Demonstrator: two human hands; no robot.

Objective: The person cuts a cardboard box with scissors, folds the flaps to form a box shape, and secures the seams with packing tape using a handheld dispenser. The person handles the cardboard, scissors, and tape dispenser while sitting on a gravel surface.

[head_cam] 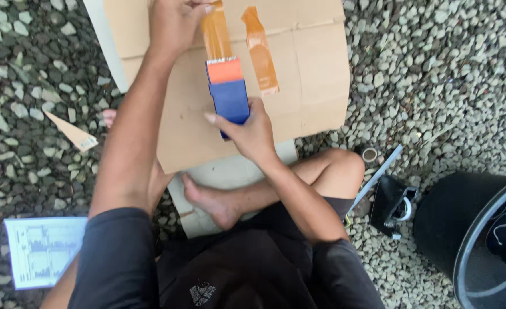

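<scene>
A blue tape dispenser (pixel 229 98) with an orange-red upper part lay on the brown cardboard sheet (pixel 316 68), gripped by the right hand (pixel 251 134), whose fingers curled round its lower end with the thumb along its left side. From the dispenser's top a strip of brown tape (pixel 216 34) ran up to the left hand (pixel 176 23), whose fingertips pinched or pressed the strip's far end at the cardboard's upper edge. Just right of those fingers a second tape strip (pixel 260 50) was stuck slanting across a fold. Beyond the cardboard, on the gravel, a triangular cardboard scrap (pixel 73 133) lay to the left, a printed white sheet (pixel 42 250) lower left, and a small tape roll (pixel 370 154) right of the knee.
</scene>
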